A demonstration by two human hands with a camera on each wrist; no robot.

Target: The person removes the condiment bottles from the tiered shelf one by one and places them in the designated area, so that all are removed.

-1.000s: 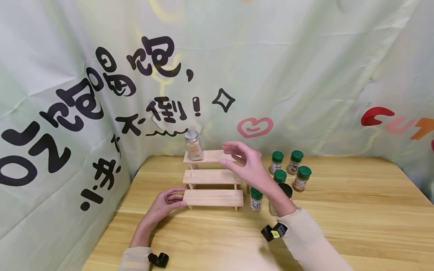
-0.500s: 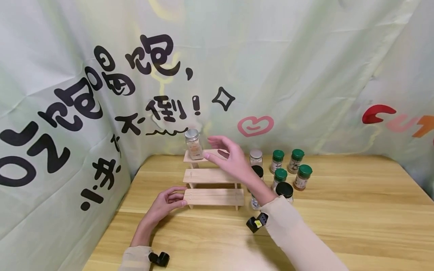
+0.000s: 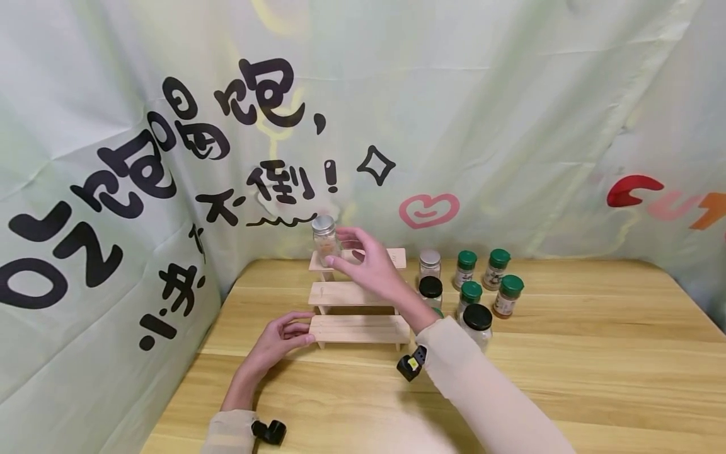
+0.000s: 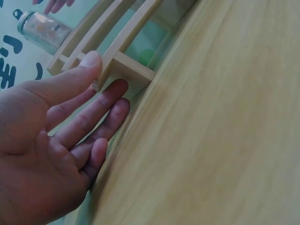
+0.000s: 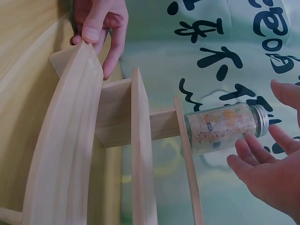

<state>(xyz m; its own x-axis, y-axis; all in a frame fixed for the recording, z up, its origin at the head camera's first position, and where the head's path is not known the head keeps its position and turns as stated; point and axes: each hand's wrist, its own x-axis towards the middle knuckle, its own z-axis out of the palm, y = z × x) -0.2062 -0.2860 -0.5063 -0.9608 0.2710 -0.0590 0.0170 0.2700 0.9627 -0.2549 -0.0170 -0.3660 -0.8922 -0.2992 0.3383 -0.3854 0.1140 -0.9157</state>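
Note:
A three-tier wooden rack (image 3: 360, 329) stands on the table. On the left end of its top tier is an upright glass jar (image 3: 326, 243) with a silver lid and pale, grainy contents. My right hand (image 3: 368, 263) is beside this jar, thumb and fingers spread around it; in the right wrist view, the fingertips (image 5: 251, 143) overlap the jar near its lid. My left hand (image 3: 275, 340) holds the left end of the lowest tier. In the left wrist view, its thumb (image 4: 91, 59) lies on the board's edge and the other fingers reach behind.
Right of the rack stand several spice jars: green-capped ones (image 3: 499, 268), black-lidded ones (image 3: 478, 317) and a silver-lidded one (image 3: 429, 263). My right forearm hides part of this group. A printed cloth (image 3: 510, 126) hangs behind the wooden table (image 3: 595, 359).
My right hand has moved left along the top tier to the silver-lidded jar. The left hand stays at the rack's lower left end.

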